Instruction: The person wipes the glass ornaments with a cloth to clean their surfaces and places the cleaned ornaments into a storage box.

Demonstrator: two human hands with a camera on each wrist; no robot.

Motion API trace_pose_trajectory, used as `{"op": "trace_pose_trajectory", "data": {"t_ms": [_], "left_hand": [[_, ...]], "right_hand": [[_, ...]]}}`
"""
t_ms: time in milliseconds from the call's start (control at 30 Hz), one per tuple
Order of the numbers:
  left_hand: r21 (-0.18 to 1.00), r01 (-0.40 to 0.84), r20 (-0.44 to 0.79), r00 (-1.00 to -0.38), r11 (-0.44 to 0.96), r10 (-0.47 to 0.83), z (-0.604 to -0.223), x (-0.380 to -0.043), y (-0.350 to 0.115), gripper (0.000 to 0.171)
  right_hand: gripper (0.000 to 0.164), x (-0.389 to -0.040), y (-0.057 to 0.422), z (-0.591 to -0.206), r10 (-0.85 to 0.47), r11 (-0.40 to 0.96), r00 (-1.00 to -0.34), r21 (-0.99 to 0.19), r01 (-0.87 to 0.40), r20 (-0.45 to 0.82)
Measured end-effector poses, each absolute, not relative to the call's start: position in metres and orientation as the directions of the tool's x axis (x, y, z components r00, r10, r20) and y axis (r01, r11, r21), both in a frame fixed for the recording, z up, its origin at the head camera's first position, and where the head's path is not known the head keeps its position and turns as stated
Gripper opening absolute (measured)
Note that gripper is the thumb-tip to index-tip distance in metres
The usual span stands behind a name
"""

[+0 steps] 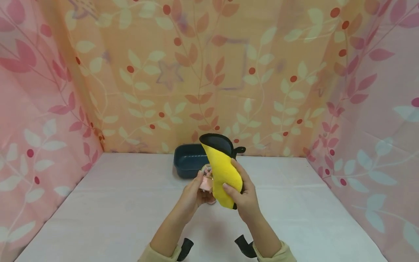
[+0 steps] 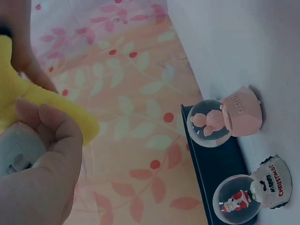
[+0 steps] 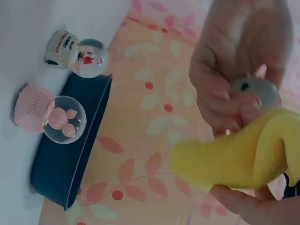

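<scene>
My left hand (image 1: 191, 198) holds a small round whitish object (image 2: 18, 147), curled fingers around its side; a pink tip on it shows in the right wrist view, and its front is mostly hidden. A yellow cloth (image 1: 224, 178) with black trim and a hanging loop is gripped in my right hand (image 1: 246, 200). The cloth lies close beside the left fingers; whether it touches the round object I cannot tell. Beyond the hands stand a pink cactus snow globe (image 2: 243, 111) and a white Christmas snow globe (image 2: 273, 183), the latter hidden in the head view.
Behind the snow globes sits a dark blue rectangular bin (image 1: 187, 165), partly covered by the cloth in the head view. The white tabletop (image 1: 114, 203) runs back to a flowered curtain (image 1: 144, 109), with pink flowered sheets along both sides.
</scene>
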State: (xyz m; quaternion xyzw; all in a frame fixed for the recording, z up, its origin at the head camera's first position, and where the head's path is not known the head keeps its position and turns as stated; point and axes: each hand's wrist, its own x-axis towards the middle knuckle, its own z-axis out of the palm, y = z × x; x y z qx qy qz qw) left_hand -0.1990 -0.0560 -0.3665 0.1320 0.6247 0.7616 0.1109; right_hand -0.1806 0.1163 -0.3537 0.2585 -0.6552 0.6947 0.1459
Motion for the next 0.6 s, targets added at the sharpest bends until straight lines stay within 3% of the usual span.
{"op": "trace_pose_trajectory", "data": {"t_ms": [133,267,500,600], "left_hand": [[0.99,0.047,0.081,-0.961,-0.133,0.263,-0.368,-0.198,-0.053,0.062],[0.992,0.113,0.124,-0.966,-0.059,0.227,-0.369,-0.198,-0.053,0.048],[0.982,0.189,0.179,-0.941,0.008,0.286,-0.37,-0.198,-0.057,0.055],[0.975,0.221,0.2,-0.918,0.022,0.343,-0.372,-0.199,-0.058,0.052]], "right_hand": [[0.067,-0.178,0.103,-0.359,-0.218,0.096,-0.74,-0.741,-0.665,0.636],[0.066,-0.178,0.092,-0.359,-0.227,0.232,-0.744,-0.707,-0.668,0.628],[0.06,-0.183,0.088,-0.355,-0.118,0.228,-0.73,-0.697,-0.68,0.673],[0.057,-0.185,0.09,-0.352,-0.066,0.193,-0.763,-0.742,-0.642,0.643]]}}
